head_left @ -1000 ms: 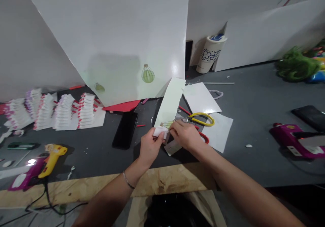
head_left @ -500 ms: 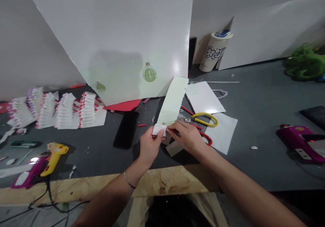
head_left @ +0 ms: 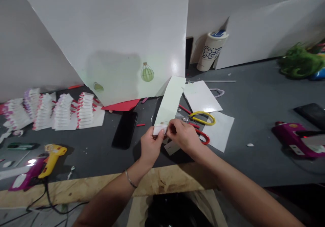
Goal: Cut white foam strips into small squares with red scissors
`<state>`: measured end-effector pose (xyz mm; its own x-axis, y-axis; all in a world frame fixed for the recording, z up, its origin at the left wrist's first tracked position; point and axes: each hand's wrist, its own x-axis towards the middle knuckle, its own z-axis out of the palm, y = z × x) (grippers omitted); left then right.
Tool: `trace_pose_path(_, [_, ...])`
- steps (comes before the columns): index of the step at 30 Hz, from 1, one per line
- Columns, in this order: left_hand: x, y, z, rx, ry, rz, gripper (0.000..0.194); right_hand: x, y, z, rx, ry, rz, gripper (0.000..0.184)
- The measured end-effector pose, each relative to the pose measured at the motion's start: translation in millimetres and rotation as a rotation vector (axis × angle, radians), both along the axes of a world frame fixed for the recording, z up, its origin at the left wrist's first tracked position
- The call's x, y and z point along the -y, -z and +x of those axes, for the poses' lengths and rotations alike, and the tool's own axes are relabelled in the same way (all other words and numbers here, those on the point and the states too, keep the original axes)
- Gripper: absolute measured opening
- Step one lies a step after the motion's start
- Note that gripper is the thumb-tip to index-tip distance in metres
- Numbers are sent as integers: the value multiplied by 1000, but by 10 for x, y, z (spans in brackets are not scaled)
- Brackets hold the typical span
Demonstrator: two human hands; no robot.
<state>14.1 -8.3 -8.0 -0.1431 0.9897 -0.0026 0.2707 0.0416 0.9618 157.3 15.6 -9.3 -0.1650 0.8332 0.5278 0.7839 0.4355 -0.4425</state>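
Left hand, head view: the bare left hand [head_left: 150, 145], a thin silver bracelet [head_left: 130, 179] at its wrist, is closed with thumb and fingers on a small folded white piece [head_left: 159, 130] (paper or cloth, I cannot tell which).
Right hand: the bare right hand [head_left: 184, 135] has its fingers curled together at the right end of that piece; whether they grip anything is hidden.
White piece: between the two hands, at the near end of a long pale paper strip with a ragged right edge [head_left: 170, 100].
White board: a large glossy white upright board [head_left: 132, 24] stands behind, bearing a green balloon-shaped figure with dark lines [head_left: 147, 73].
Handles: a yellow loop handle [head_left: 200, 112] and a red loop handle [head_left: 207, 139] lie just right of the right hand (one tool or two, I cannot tell).
Sheets: a glossy white rectangular card [head_left: 202, 96] and a white paper sheet [head_left: 220, 130] lie beside the handles.
Phone: a flat black rectangular phone [head_left: 125, 130] lies left of the left hand, on the dark grey tabletop [head_left: 254, 118].
Bundles: stacked white pieces with red or purple tips [head_left: 85, 110] stand in rows at far left.
Glue gun: a yellow plastic glue gun [head_left: 52, 159] (nose tilted up) sits by a shiny magenta box [head_left: 27, 176].
Cup: a tall white cup with blue markings [head_left: 212, 52] stands at the back.
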Motion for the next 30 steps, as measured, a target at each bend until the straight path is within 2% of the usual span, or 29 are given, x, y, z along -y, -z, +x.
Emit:
trace_pose_path(3, [-56, -19, -28, 167, -17, -49, 39, -80, -18, 137, -106, 70, -43, 5])
trace_pose_path(6, [-82, -40, -48, 250, -9, -106, 41, -182, -51, 344, -230, 182, -89, 8])
trace_pose_path(8, [-76, -50, -35, 270, 34, -141, 40, -222, -74, 433, -265, 144, -64, 22])
trace_pose_path(10, [-61, -52, -11, 275, 70, -160, 37, -216, -89, 438, -238, 59, -1, 27])
trace_pose_path(14, [-46, -28, 2, 220, 87, -151, 33, -109, -81, 281, -119, -200, 92, 15])
trace_pose_path(16, [-43, -10, -13, 162, 86, -129, 31, -62, -67, 212, -67, -272, 101, 15])
trace_pose_path(26, [-11, -7, -39, 96, 165, -163, 26, -35, -117, 181, 187, -285, 215, 22])
trace_pose_path(30, [-1, -13, -23, 113, 163, -145, 28, -62, -78, 164, 157, -243, 223, 23])
